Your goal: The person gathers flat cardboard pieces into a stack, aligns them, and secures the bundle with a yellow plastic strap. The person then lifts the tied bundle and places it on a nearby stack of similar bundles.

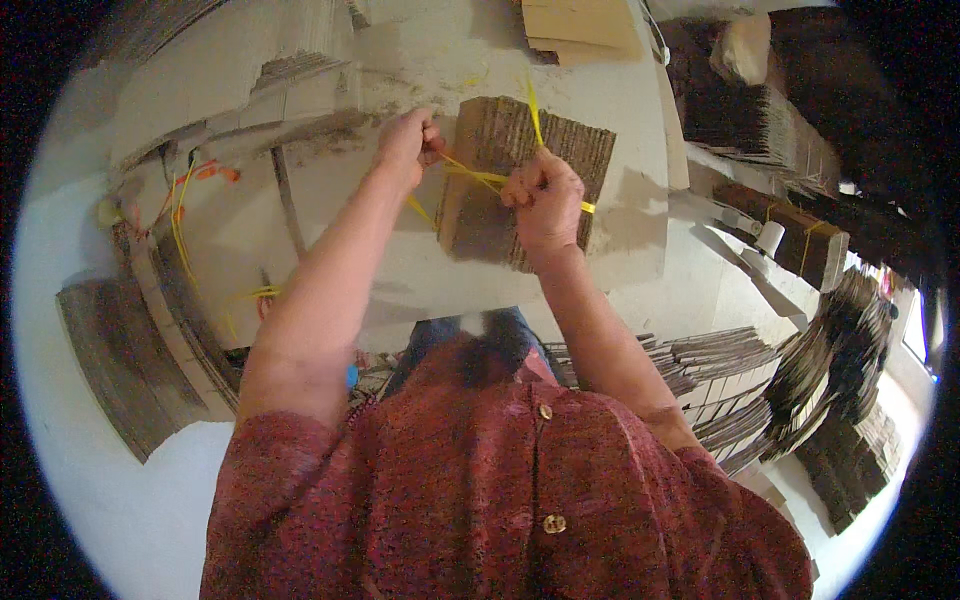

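Rough, matt corrugated cardboard bundle [497,135]; glossy yellow strap [534,112], apparently plastic; smooth, matt tabletop [412,278]

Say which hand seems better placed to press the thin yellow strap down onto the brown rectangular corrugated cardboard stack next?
Probably the right hand: it is over the stack, with the strap at its fingers. The left hand is beyond the stack's left edge.

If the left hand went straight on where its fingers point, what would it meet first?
Likely the left side of the cardboard stack, just right of the left hand, though it might pass above: height is unclear.
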`<state>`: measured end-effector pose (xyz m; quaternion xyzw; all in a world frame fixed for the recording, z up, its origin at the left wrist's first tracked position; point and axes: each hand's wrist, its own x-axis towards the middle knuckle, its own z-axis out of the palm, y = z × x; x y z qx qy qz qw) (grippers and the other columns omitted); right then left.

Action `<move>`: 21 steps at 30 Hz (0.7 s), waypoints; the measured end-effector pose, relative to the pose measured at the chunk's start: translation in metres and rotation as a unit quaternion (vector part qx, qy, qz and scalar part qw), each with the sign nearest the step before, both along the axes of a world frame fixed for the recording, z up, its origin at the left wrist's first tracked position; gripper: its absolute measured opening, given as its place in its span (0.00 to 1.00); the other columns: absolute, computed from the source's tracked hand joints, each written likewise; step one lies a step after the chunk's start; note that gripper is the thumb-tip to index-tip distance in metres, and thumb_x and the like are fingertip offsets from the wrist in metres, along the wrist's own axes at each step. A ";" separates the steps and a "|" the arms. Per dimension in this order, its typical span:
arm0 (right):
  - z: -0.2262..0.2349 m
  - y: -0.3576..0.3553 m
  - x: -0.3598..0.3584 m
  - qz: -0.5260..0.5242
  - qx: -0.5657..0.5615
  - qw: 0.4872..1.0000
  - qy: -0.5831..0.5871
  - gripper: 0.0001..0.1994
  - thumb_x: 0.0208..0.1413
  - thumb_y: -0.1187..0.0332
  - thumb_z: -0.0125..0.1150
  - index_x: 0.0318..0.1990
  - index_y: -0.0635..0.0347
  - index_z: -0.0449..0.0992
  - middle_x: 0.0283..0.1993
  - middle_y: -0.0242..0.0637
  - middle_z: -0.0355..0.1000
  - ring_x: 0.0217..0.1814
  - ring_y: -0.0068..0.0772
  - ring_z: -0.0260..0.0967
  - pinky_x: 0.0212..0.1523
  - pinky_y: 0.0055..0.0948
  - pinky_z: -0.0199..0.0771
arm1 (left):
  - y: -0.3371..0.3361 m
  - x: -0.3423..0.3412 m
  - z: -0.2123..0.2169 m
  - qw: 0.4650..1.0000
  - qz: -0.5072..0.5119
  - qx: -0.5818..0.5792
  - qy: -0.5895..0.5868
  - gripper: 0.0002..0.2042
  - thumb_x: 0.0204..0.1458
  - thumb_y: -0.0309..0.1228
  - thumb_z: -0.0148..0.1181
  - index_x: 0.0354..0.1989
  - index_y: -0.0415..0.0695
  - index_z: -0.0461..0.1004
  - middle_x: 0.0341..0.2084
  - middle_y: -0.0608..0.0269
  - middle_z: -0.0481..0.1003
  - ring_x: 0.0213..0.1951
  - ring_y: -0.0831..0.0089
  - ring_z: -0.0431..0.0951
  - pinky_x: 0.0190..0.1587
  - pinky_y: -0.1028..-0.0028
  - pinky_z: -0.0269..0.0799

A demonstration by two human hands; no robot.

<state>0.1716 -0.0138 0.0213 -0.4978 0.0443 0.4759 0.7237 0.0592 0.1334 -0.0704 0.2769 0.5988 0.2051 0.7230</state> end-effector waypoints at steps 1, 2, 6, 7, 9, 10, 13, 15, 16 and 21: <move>0.002 0.002 -0.001 0.004 -0.006 1.000 0.005 0.16 0.53 0.66 0.46 0.14 0.55 0.56 0.12 0.30 0.50 0.13 0.26 0.49 0.16 0.28 0.54 | -0.004 -0.006 0.019 0.996 -0.071 0.034 -0.043 0.12 0.48 0.35 0.54 0.33 0.37 0.68 0.17 0.56 0.68 0.19 0.68 0.68 0.21 0.72 0.68; 0.006 0.004 -0.001 0.010 -0.015 1.000 0.011 0.17 0.53 0.66 0.45 0.14 0.54 0.54 0.12 0.30 0.47 0.14 0.26 0.47 0.17 0.29 0.52 | -0.008 -0.009 0.039 0.984 -0.155 0.093 0.003 0.15 0.48 0.37 0.56 0.36 0.37 0.68 0.19 0.55 0.69 0.21 0.67 0.69 0.22 0.71 0.69; 0.005 0.005 -0.004 0.018 -0.017 1.000 -0.018 0.18 0.53 0.66 0.46 0.13 0.54 0.52 0.12 0.30 0.46 0.14 0.27 0.45 0.18 0.30 0.50 | -0.013 -0.014 0.064 0.823 -0.438 0.348 0.104 0.22 0.45 0.40 0.59 0.45 0.38 0.66 0.29 0.50 0.72 0.30 0.63 0.73 0.29 0.67 0.71; 0.004 0.005 -0.006 0.025 -0.015 0.999 -0.027 0.18 0.53 0.66 0.46 0.13 0.54 0.53 0.13 0.30 0.46 0.14 0.27 0.45 0.18 0.30 0.50 | -0.017 -0.021 0.060 0.764 -0.486 0.410 0.112 0.23 0.44 0.40 0.59 0.47 0.38 0.65 0.32 0.48 0.72 0.33 0.63 0.73 0.32 0.66 0.71; 0.001 0.005 -0.006 0.030 -0.007 0.998 -0.047 0.17 0.54 0.65 0.46 0.13 0.55 0.57 0.11 0.32 0.54 0.12 0.27 0.51 0.16 0.28 0.55 | -0.010 -0.031 0.047 0.683 -0.607 0.368 0.172 0.18 0.45 0.39 0.59 0.40 0.38 0.68 0.32 0.52 0.72 0.34 0.65 0.73 0.35 0.66 0.68; -0.001 0.004 -0.005 0.030 -0.003 0.998 -0.057 0.17 0.54 0.64 0.45 0.13 0.56 0.59 0.11 0.34 0.57 0.11 0.27 0.54 0.15 0.27 0.57 | -0.008 -0.031 0.052 0.647 -0.663 0.335 0.175 0.15 0.46 0.37 0.58 0.36 0.38 0.69 0.28 0.56 0.72 0.32 0.68 0.72 0.33 0.67 0.66; -0.002 0.002 -0.003 0.037 0.022 0.998 -0.054 0.18 0.54 0.65 0.45 0.13 0.56 0.59 0.11 0.34 0.57 0.11 0.27 0.54 0.15 0.27 0.57 | -0.004 -0.042 0.056 0.703 -0.619 0.340 0.086 0.12 0.50 0.36 0.54 0.29 0.37 0.70 0.24 0.61 0.71 0.32 0.71 0.70 0.33 0.69 0.64; 0.004 0.004 -0.007 0.024 0.000 0.998 -0.053 0.18 0.54 0.66 0.45 0.13 0.55 0.55 0.11 0.31 0.49 0.13 0.27 0.48 0.17 0.29 0.53 | -0.009 -0.044 0.061 0.832 -0.476 0.286 -0.012 0.12 0.51 0.36 0.53 0.25 0.38 0.70 0.25 0.62 0.70 0.32 0.71 0.69 0.37 0.70 0.63; 0.008 0.004 -0.008 0.018 -0.011 0.998 -0.052 0.18 0.54 0.67 0.45 0.13 0.54 0.52 0.12 0.30 0.45 0.14 0.27 0.45 0.18 0.30 0.51 | -0.017 -0.041 0.074 0.901 -0.376 0.208 -0.060 0.13 0.51 0.37 0.52 0.24 0.39 0.70 0.25 0.63 0.70 0.32 0.70 0.70 0.38 0.70 0.64; 0.006 0.005 -0.009 0.014 -0.025 0.997 -0.078 0.18 0.54 0.67 0.44 0.13 0.55 0.53 0.12 0.30 0.47 0.13 0.26 0.46 0.17 0.29 0.51 | -0.058 -0.013 0.071 0.933 0.098 -0.043 -0.344 0.12 0.54 0.37 0.47 0.21 0.45 0.64 0.19 0.66 0.63 0.27 0.71 0.65 0.40 0.70 0.62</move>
